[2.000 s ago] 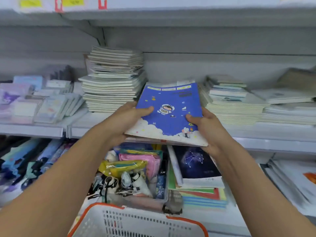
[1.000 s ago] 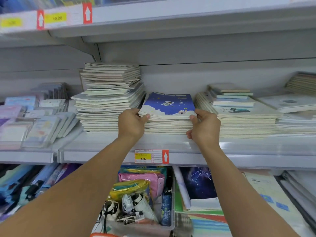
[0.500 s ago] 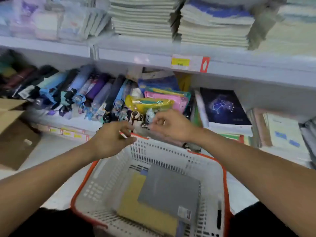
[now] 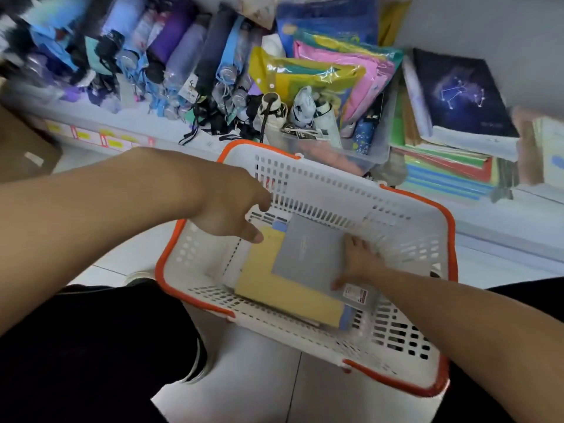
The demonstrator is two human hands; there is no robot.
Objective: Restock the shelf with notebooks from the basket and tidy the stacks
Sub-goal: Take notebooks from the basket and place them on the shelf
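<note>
Both hands in basket (image 4: 421, 227), right hand (image 4: 357, 264) on grey notebook (image 4: 308, 254)

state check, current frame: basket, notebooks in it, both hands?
basket: on the floor, holds notebooks
grey notebook: closed, flat, on top of the yellow one
yellow notebook: closed, flat, partly covered
right hand: on the grey notebook's right edge, grip unclear
left hand: over the basket's left side, holds nothing

basket (image 4: 406, 227) open-topped | walls ring notebooks (image 4: 308, 254) | floor gap right of stack
</note>
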